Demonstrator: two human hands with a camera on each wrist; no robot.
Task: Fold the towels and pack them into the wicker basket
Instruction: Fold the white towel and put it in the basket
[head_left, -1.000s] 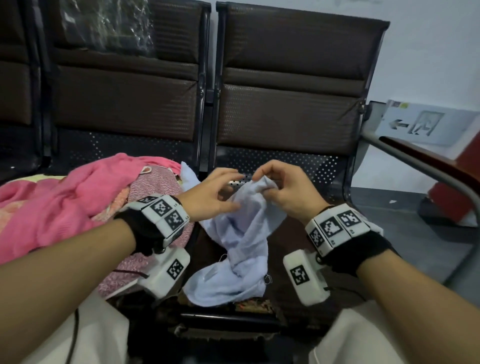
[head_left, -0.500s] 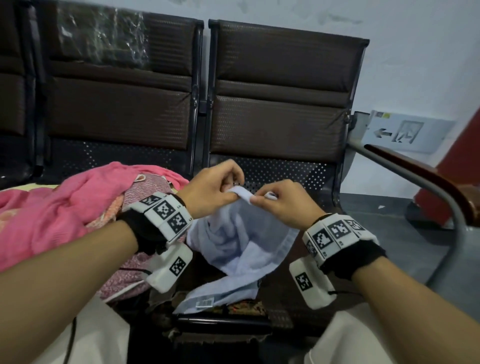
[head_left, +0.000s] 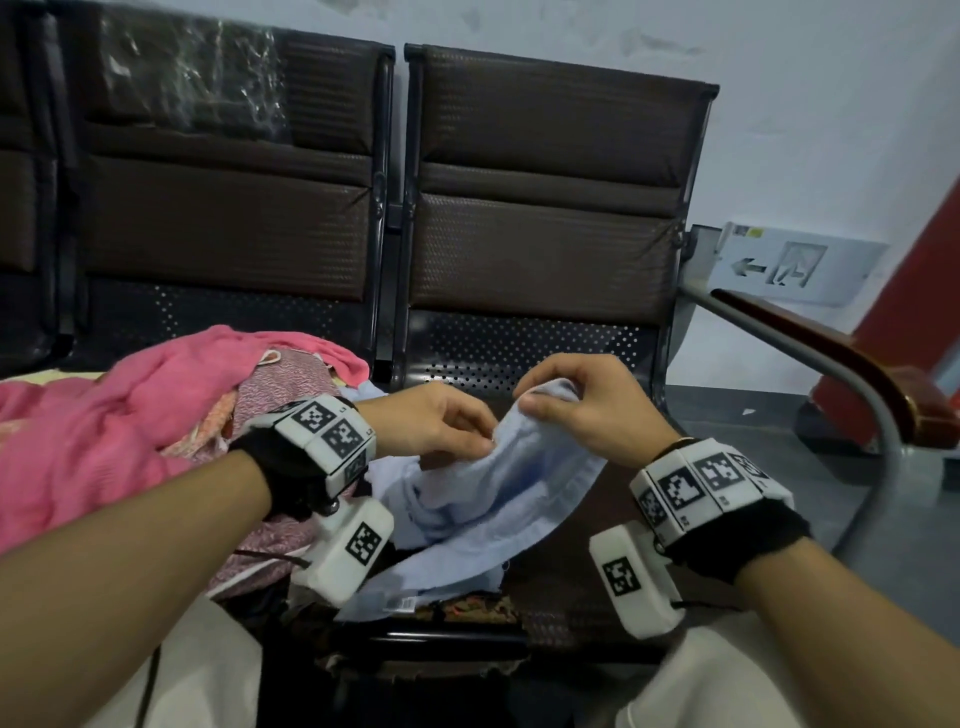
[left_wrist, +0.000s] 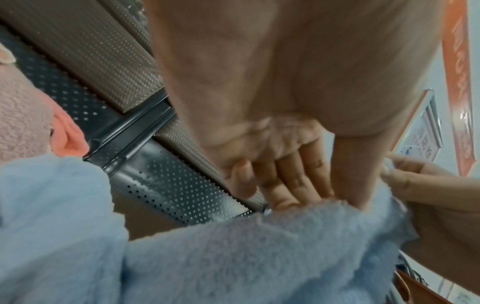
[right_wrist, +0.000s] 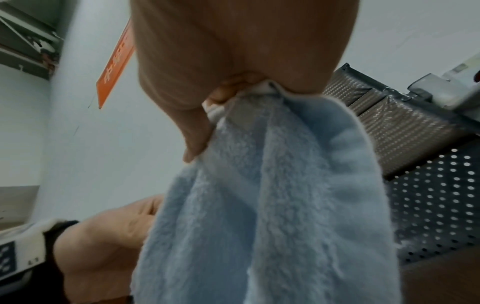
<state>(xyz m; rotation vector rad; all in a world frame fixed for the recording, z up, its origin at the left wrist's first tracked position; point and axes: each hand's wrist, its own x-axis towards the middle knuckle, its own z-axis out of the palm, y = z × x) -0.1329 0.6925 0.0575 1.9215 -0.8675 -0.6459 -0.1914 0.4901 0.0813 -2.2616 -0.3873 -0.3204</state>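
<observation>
A light blue towel (head_left: 483, 509) hangs between my two hands above the dark seat. My right hand (head_left: 535, 402) pinches its top corner between thumb and fingers, and the right wrist view shows that right hand (right_wrist: 228, 96) clamped on the light blue towel (right_wrist: 285, 205). My left hand (head_left: 480, 441) pinches the edge a little lower and to the left. In the left wrist view the fingers (left_wrist: 285, 185) of my left hand meet the fluffy edge of the light blue towel (left_wrist: 233, 257). The towel's lower part lies crumpled on the seat. I see no wicker basket.
A heap of pink towels (head_left: 104, 426) fills the seat to the left. Brown chair backs (head_left: 545, 249) stand behind. A metal and wood armrest (head_left: 831, 364) curves along the right side. My knees in pale trousers (head_left: 197, 670) are at the bottom.
My hands, close together on the towel's corner before, have drawn apart. The right hand has moved right and up with the corner. The left sits lower along the edge.
</observation>
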